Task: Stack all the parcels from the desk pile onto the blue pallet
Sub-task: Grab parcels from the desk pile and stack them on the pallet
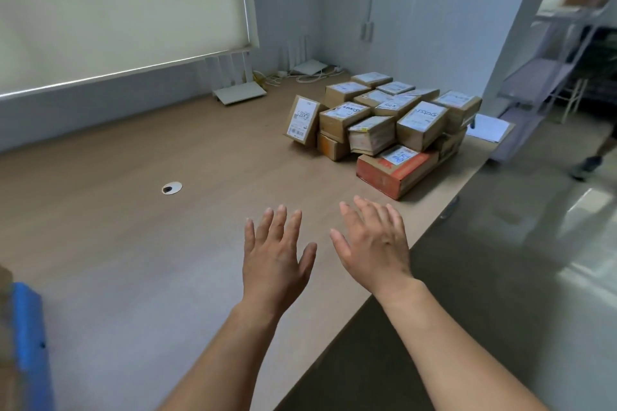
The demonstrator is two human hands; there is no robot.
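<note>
A pile of several brown cardboard parcels [384, 117] with white labels sits at the far right of the wooden desk [133, 210]. An orange-red box [395, 170] lies at the pile's front, nearest me. One parcel [302, 120] leans upright against the pile's left side. My left hand [273, 257] and my right hand [374, 243] hover over the desk with fingers straight and spread, holding nothing, a short way in front of the orange-red box. A corner of the blue pallet [28, 337] shows at the bottom left edge.
Two white routers [238, 92] and cables lie at the back by the wall. A round cable hole [172, 188] is in the desk. A sheet of paper [489, 127] lies right of the pile. Metal shelving [547, 77] and a person's foot [587, 165] are on the right.
</note>
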